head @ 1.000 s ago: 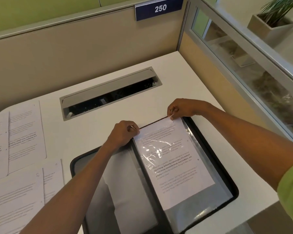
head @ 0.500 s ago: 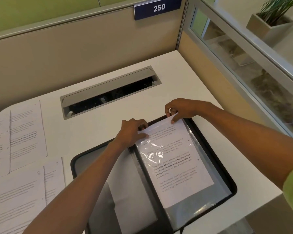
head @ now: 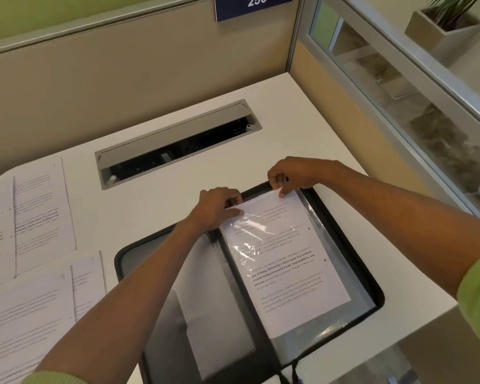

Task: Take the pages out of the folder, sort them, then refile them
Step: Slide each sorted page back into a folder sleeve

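On the white table (head: pixel 150 206) we see a black folder (head: pixel 351 246) lying open. Our left hand (head: pixel 215 207) and right hand (head: pixel 291 174) pinch the top corners of a page (head: pixel 294 275) inside it, which reaches toward us from our fingers (head: pixel 233 199). Far left of them lie loose pages (head: pixel 39 206).

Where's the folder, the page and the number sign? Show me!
folder (head: pixel 364 273): head view, on its black right rim.
page (head: pixel 297 273): head view, middle of the printed text.
number sign (head: pixel 254 2): head view, on the white 250.
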{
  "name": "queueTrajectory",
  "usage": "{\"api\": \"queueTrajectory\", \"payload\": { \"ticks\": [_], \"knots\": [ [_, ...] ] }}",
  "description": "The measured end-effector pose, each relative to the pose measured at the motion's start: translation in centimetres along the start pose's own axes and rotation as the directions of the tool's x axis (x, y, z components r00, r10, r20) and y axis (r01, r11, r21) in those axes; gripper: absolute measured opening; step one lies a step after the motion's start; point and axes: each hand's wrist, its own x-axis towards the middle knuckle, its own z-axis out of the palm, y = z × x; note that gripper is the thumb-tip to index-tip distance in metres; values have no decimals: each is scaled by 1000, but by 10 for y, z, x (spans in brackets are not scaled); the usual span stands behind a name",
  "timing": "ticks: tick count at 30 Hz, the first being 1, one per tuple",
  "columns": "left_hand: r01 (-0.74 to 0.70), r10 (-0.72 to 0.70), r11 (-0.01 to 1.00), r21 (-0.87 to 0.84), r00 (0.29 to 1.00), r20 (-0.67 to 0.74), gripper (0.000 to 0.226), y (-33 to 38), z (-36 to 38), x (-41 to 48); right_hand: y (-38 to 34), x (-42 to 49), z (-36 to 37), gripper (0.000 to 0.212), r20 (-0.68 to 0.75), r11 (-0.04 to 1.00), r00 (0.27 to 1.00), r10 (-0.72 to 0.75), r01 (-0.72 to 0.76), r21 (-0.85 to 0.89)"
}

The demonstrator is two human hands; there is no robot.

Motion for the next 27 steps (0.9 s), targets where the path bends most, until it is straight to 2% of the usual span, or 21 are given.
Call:
{"api": "queueTrajectory", "payload": {
  "ticks": [5,9,12,15,19,23,27],
  "knots": [
    [-3,2,999,-32,999,-44,17,2,6,2,1,3,-2,12,2,999,1000,-7,7,-48],
    [-14,16,1000,26,999,-52,6,4,10,1,-5,2,-4,22,91,997,996,12,-5,-72],
    [-6,10,998,65,998,-63,9,5,9,1,-6,0,-3,16,27,992,1000,4,0,-126],
    [-9,11,1000,30,996,-88,5,7,9,1,-6,0,-2,15,-37,976,999,-29,20,-216],
    [4,0,995,101,999,-43,5,10,13,1,-3,0,0,22,-88,958,994,-72,45,-282],
    [6,-3,997,78,999,-40,23,17,11,4,0,-3,3,25,-130,941,986,-106,57,-334],
    [6,-5,1000,21,999,-50,18,16,14,5,3,-4,8,23,-155,917,980,-122,51,-395]
  ]
}}
